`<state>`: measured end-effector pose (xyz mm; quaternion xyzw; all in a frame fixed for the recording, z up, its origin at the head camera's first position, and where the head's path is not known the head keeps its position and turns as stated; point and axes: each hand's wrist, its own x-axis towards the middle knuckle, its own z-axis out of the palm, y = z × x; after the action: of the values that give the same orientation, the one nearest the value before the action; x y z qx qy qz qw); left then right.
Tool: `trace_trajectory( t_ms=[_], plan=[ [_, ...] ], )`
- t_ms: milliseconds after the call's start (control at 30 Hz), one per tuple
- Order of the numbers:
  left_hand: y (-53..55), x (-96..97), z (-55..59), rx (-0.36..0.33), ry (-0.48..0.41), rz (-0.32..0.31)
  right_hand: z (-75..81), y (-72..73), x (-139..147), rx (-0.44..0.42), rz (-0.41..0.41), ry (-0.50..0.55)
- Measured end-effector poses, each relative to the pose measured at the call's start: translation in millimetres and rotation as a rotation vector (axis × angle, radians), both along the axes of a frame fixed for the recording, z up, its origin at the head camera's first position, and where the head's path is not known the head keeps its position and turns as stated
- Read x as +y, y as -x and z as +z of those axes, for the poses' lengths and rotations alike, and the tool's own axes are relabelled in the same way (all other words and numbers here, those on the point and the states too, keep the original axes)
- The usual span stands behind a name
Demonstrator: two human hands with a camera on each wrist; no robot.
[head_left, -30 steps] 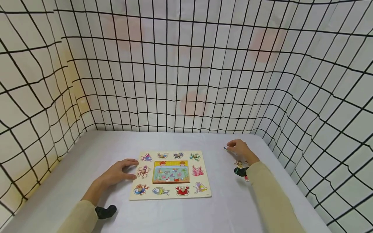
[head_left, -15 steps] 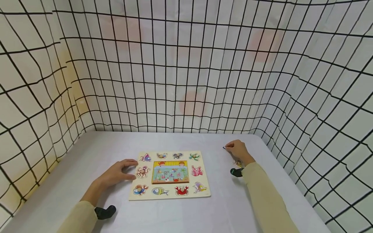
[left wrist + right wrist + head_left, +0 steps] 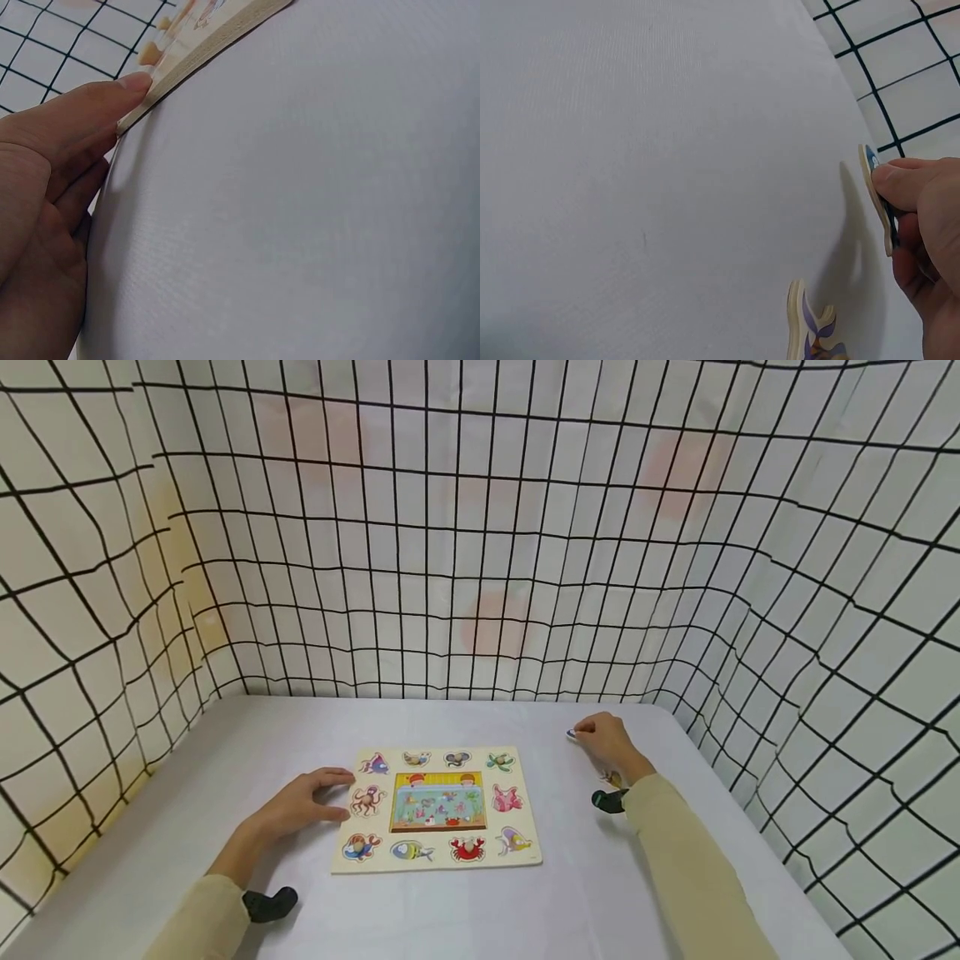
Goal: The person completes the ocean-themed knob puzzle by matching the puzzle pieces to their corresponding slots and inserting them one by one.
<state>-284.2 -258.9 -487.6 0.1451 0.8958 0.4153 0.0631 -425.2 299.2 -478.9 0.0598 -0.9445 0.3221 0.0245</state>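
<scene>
A wooden knob puzzle board (image 3: 527, 853) with sea animals around a fish-tank picture lies on the white table. My left hand (image 3: 300, 806) rests at its left edge, thumb and fingers spread and fairly straight. In the left wrist view, the thumb (image 3: 133, 82) touches the board's edge by the wooden knobs (image 3: 150, 52). Right of the board, my right hand (image 3: 609, 742) pinches a flat puzzle piece (image 3: 572, 733) with a blue marking, held on edge above the table in the right wrist view. The fingers hide most of its printed face.
Another puzzle piece (image 3: 801, 330), with a purple tail, lies on the table beneath the right wrist. Black wire grid panels (image 3: 491, 581) backed with white sheeting stand around the back and sides. Dark wrist straps (image 3: 272, 905) show on both arms.
My right hand has taken the piece up and shifted slightly left and away. The right forearm moved left too, covering a red piece seen earlier. The left hand stays put.
</scene>
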Motion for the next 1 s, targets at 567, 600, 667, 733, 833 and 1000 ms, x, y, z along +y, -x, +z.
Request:
trace_trajectory(
  t_ms=[567,600,667,733,833,1000],
  plan=[
    [-4.4,2.3,-1.6,0.006,0.026,0.024,20.5,-3.3,-41.1,0.102,0.182,-0.031],
    [-4.3,2.4,-1.6,0.007,0.025,0.025,21.0,-3.8,-44.2,0.106,0.190,-0.030],
    [-4.2,2.6,-1.7,0.008,0.024,0.018,20.6,-5.0,-50.6,0.110,0.205,-0.032],
    [-4.3,3.2,-1.8,0.005,0.021,0.014,21.2,-7.7,-57.9,0.113,0.225,-0.034],
    [-4.3,4.0,-1.8,0.000,0.018,0.015,23.2,-13.4,-71.1,0.113,0.255,-0.027],
    [-4.5,4.4,-2.4,0.002,0.020,0.017,29.8,-24.0,-97.1,0.120,0.315,-0.024]
  ],
)
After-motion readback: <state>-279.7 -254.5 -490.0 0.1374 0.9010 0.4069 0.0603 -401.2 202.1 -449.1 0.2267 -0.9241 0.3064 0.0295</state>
